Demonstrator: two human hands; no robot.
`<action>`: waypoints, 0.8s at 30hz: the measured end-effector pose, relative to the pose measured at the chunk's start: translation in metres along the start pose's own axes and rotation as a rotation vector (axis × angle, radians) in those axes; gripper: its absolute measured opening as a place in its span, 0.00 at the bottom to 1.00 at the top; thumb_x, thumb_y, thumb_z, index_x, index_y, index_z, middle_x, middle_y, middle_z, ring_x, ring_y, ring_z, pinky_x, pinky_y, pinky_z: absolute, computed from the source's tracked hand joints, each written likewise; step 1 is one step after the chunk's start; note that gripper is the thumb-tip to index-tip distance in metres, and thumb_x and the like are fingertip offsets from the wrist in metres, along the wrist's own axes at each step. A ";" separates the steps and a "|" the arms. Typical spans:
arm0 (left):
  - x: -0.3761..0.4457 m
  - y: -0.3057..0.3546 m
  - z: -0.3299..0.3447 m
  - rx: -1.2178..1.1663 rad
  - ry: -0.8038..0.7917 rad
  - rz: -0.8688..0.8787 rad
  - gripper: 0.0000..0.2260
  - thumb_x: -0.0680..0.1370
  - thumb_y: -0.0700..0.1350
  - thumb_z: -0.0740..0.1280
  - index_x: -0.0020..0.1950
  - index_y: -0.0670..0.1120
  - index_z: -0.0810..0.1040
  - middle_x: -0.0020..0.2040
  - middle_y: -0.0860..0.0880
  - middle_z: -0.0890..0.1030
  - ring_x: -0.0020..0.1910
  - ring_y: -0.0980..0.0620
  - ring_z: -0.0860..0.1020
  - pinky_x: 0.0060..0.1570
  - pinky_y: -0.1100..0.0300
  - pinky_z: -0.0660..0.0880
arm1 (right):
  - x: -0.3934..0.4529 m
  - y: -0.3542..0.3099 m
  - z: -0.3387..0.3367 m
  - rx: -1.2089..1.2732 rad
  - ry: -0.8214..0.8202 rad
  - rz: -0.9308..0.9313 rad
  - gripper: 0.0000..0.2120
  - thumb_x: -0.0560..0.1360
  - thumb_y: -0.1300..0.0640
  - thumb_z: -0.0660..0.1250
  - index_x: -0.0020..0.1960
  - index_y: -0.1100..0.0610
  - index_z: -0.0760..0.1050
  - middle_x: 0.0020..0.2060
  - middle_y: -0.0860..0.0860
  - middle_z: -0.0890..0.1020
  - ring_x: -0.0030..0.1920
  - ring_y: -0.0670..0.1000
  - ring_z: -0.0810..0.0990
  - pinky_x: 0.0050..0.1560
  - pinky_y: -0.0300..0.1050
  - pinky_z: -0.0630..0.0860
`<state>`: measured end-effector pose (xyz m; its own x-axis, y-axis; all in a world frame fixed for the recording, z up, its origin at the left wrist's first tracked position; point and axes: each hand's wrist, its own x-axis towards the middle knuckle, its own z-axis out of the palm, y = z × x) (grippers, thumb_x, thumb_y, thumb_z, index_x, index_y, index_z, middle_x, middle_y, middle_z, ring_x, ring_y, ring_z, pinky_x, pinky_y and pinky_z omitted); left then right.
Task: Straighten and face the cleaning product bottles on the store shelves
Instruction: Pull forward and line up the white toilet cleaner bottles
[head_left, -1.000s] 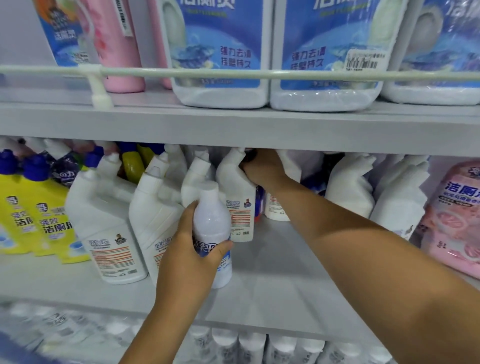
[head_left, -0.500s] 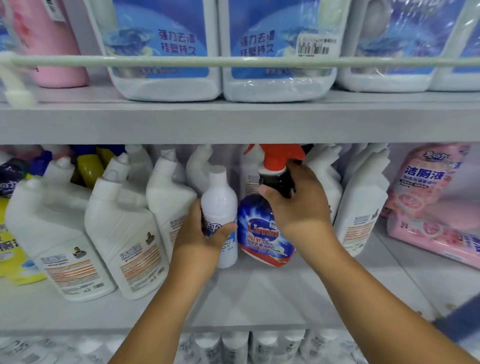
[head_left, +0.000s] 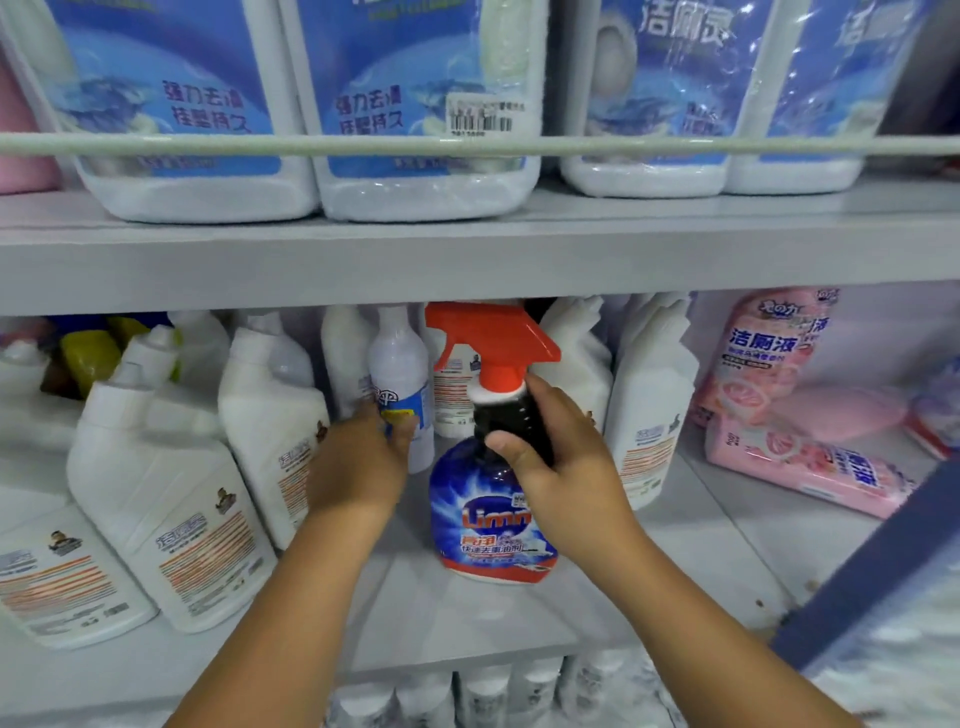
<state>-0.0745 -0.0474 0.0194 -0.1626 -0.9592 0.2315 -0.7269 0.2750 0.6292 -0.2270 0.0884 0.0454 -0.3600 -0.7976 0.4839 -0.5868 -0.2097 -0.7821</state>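
My right hand (head_left: 558, 467) grips the dark neck of a blue spray bottle (head_left: 485, 525) with an orange-red trigger head, standing upright on the middle shelf (head_left: 675, 561) with its label facing me. My left hand (head_left: 358, 462) holds a small white bottle (head_left: 400, 374) with a blue label, upright just left of the spray bottle and further back. White angled-neck cleaner bottles (head_left: 171, 499) stand in rows on the left, and more of these white bottles (head_left: 649, 410) stand right of the spray bottle.
Large blue-labelled white jugs (head_left: 415, 104) sit on the upper shelf behind a rail (head_left: 467, 145). Pink refill packs (head_left: 779, 395) lie at the right of the middle shelf. Yellow bottles (head_left: 93, 353) are at the far left back. More white bottles (head_left: 519, 696) fill the lower shelf.
My right hand pulled the spray bottle out from the back and set it forward and lower on the shelf. My left hand pushed the small white bottle further back.
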 end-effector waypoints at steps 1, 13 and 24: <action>-0.010 0.004 -0.006 -0.073 -0.004 0.026 0.17 0.83 0.60 0.60 0.59 0.49 0.79 0.53 0.44 0.85 0.55 0.39 0.81 0.48 0.54 0.74 | 0.002 0.002 0.000 0.017 -0.012 0.006 0.23 0.78 0.58 0.71 0.67 0.40 0.70 0.58 0.40 0.78 0.58 0.30 0.73 0.57 0.23 0.65; -0.057 -0.001 -0.015 -0.398 -0.234 0.197 0.26 0.72 0.52 0.78 0.66 0.67 0.73 0.62 0.64 0.78 0.60 0.59 0.78 0.58 0.54 0.79 | 0.015 0.000 -0.021 -0.069 0.365 -0.001 0.21 0.80 0.57 0.68 0.71 0.58 0.71 0.68 0.49 0.74 0.69 0.44 0.72 0.70 0.39 0.69; -0.077 -0.041 -0.068 -0.462 -0.193 0.114 0.28 0.73 0.45 0.78 0.52 0.79 0.73 0.51 0.70 0.82 0.50 0.65 0.82 0.46 0.63 0.79 | 0.065 0.021 0.006 -0.621 0.226 0.139 0.34 0.73 0.45 0.75 0.67 0.68 0.69 0.61 0.64 0.74 0.63 0.66 0.72 0.67 0.57 0.69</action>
<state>0.0135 0.0197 0.0259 -0.3761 -0.9038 0.2040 -0.3334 0.3374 0.8803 -0.2588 0.0288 0.0581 -0.5655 -0.6416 0.5182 -0.8077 0.3039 -0.5052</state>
